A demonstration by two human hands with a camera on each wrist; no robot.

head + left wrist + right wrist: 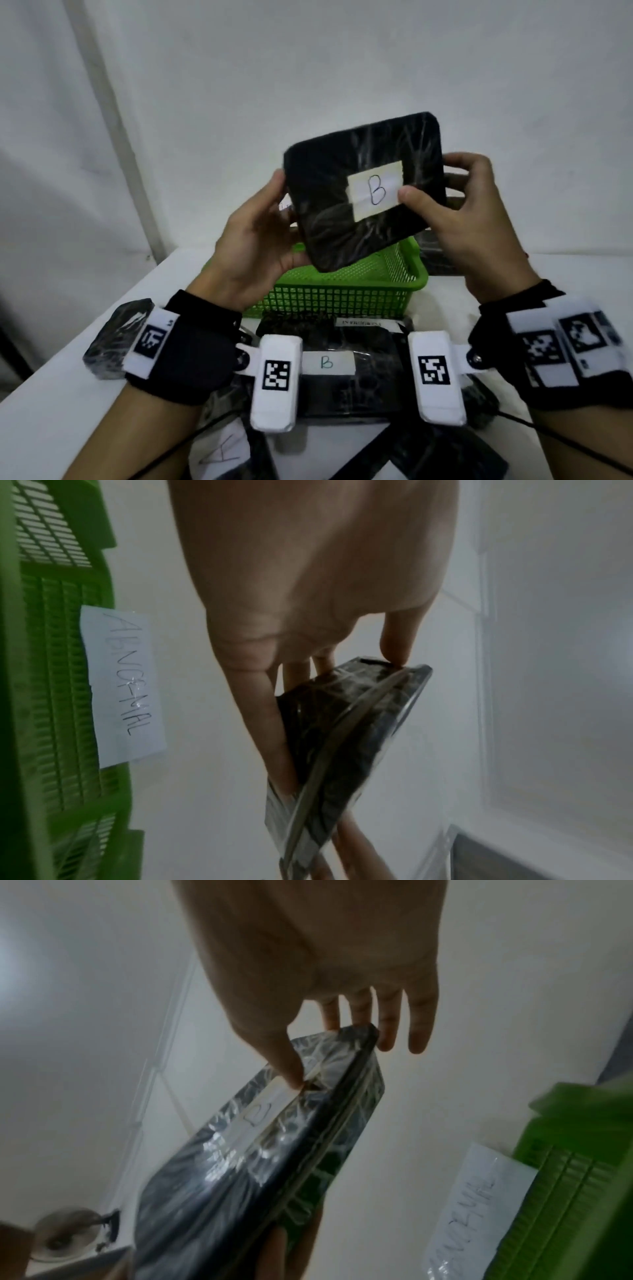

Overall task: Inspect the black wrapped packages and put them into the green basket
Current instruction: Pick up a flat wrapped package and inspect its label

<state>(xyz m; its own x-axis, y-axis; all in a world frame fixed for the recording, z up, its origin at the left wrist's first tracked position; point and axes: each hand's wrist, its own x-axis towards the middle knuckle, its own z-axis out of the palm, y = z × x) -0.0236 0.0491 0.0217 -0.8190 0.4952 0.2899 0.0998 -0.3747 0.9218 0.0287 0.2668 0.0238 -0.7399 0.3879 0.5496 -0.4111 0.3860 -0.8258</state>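
I hold a flat black wrapped package (342,205) with a white label marked "B" up in the air above the green basket (342,294). My left hand (260,226) grips its left edge, thumb in front and fingers behind. My right hand (455,205) pinches its right edge, thumb on the label. The left wrist view shows the package (342,737) edge-on between my fingers. In the right wrist view the package (246,1164) is also edge-on, with the thumb on its label. The basket (51,669) carries a paper tag reading "ABNORMAL".
Several more black wrapped packages lie on the white table (68,411) near me: one labelled "B" (359,383), one at the left (113,339), others at the bottom edge. A further dark package (438,253) sits right of the basket. A white wall stands behind.
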